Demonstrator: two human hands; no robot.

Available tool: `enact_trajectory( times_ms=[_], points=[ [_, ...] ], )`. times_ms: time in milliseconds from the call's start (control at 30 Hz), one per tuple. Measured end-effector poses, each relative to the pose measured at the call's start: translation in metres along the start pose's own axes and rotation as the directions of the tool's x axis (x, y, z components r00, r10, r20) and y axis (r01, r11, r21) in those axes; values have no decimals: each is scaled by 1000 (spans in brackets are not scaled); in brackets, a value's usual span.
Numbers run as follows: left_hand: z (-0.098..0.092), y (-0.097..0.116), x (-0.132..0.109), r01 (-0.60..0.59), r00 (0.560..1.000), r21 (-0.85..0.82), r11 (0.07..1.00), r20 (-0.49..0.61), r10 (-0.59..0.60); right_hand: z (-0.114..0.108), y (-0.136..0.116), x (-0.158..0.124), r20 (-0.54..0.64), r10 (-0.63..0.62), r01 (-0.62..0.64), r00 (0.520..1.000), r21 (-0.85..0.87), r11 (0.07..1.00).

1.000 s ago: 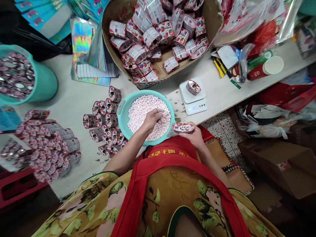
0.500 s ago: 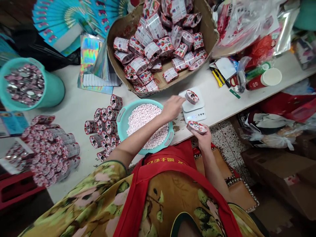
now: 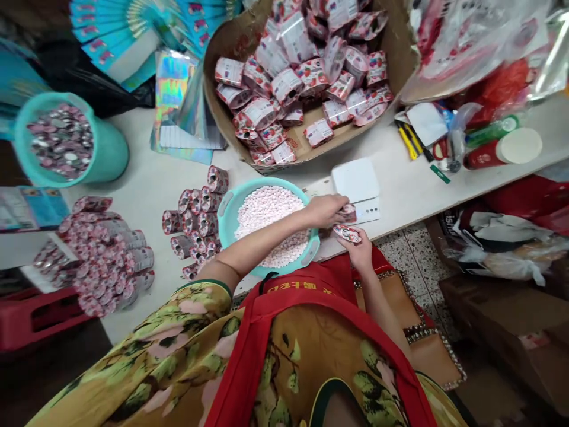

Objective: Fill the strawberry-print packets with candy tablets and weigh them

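Note:
My left hand is closed around a small heart-shaped candy tin, held just in front of the white scale, whose platform is bare. My right hand holds a second candy tin from below, right beside the first, at the table's front edge. A teal basin full of small pink-white candies sits under my left forearm.
A cardboard box of tins stands behind the basin. Stacked tins lie left of the basin, more tins further left. A teal bucket of lids is at the far left. Pens, scissors and a red cup lie at the right.
My left hand left the basin, reached to the scale, lifted the tin off it and drew it back toward my right hand. The right hand's tin stayed near the table edge.

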State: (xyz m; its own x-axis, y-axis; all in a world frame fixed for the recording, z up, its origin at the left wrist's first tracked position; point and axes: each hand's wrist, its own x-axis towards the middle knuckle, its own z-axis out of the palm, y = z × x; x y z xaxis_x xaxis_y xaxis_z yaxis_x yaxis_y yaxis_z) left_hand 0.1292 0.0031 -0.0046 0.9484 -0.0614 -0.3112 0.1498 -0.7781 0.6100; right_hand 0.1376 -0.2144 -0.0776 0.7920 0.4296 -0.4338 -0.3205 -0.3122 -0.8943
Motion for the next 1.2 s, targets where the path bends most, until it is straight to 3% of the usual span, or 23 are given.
enact_trajectory(
  times_ms=[67, 133, 200, 233, 267, 300, 367, 433, 533, 600, 633, 733, 800, 867, 900, 933, 967, 1033, 1067, 1100, 1133, 1200],
  points=[
    [-6, 12, -27, 38, 998, -51, 998, -52, -40, 1, -8, -1, 23, -24, 25, 999, -44, 999],
    [-22, 14, -57, 100, 973, -124, 987, -196, -123, 1, -16, 2, -10, -60, 59, 998, -93, 994],
    [-46, 2, -96, 195, 891, -206, 959, -372, -261, 2, -22, 7, -89, -101, 91, 991, -111, 990],
    [-59, -11, -121, 259, 818, -246, 934, -458, -348, 4, -24, 9, -139, -121, 106, 983, -109, 988],
    [-71, -29, -149, 338, 716, -287, 896, -540, -443, 6, -26, 11, -186, -135, 118, 973, -101, 988],
    [-82, -50, -180, 425, 586, -328, 843, -611, -533, 8, -28, 12, -230, -146, 128, 962, -91, 988],
    [-98, -101, -245, 611, 252, -420, 671, -701, -667, 16, -33, 10, -275, -157, 145, 949, -65, 987],
    [-102, -154, -308, 761, -5, -474, 443, -687, -727, 26, -41, 5, -273, -167, 161, 947, -44, 986],
    [-82, -213, -379, 838, -268, -537, 90, -550, -791, 44, -55, -4, -238, -192, 190, 952, -30, 981],
    [-56, -234, -406, 820, -336, -569, -59, -396, -855, 56, -65, -8, -223, -202, 202, 954, -25, 979],
    [-42, -239, -414, 809, -337, -579, -97, -323, -885, 61, -70, -10, -214, -203, 204, 956, -19, 979],
    [-6, -247, -424, 789, -280, -606, -102, -207, -938, 78, -83, -15, -143, -196, 196, 970, -12, 980],
    [4, -244, -423, 780, -271, -620, -85, -212, -939, 93, -93, -18, -60, -184, 181, 981, -54, 982],
    [2, -229, -415, 764, -294, -643, -50, -278, -915, 115, -101, -23, 54, -156, 162, 986, -127, 979],
    [-2, -216, -407, 753, -263, -658, 26, -337, -904, 130, -104, -26, 129, -139, 159, 982, -163, 974],
    [-6, -200, -397, 735, -190, -662, 145, -407, -894, 146, -107, -30, 217, -121, 164, 969, -193, 967],
    [-10, -180, -384, 685, -32, -646, 336, -487, -873, 163, -108, -34, 313, -107, 179, 944, -212, 961],
    [-14, -138, -357, 419, 510, -528, 739, -536, -673, 199, -108, -42, 511, -94, 232, 855, -215, 949],
    [-14, -118, -345, 272, 703, -468, 841, -500, -506, 216, -107, -45, 597, -94, 266, 797, -207, 941],
    [-13, -101, -336, 191, 787, -424, 885, -473, -396, 231, -106, -49, 668, -103, 305, 737, -193, 933],
    [-11, -88, -331, 173, 806, -399, 901, -469, -362, 244, -105, -51, 724, -123, 356, 679, -178, 918],
    [-7, -75, -331, 230, 753, -397, 888, -505, -421, 265, -106, -55, 806, -177, 464, 565, -132, 876]
  ],
)
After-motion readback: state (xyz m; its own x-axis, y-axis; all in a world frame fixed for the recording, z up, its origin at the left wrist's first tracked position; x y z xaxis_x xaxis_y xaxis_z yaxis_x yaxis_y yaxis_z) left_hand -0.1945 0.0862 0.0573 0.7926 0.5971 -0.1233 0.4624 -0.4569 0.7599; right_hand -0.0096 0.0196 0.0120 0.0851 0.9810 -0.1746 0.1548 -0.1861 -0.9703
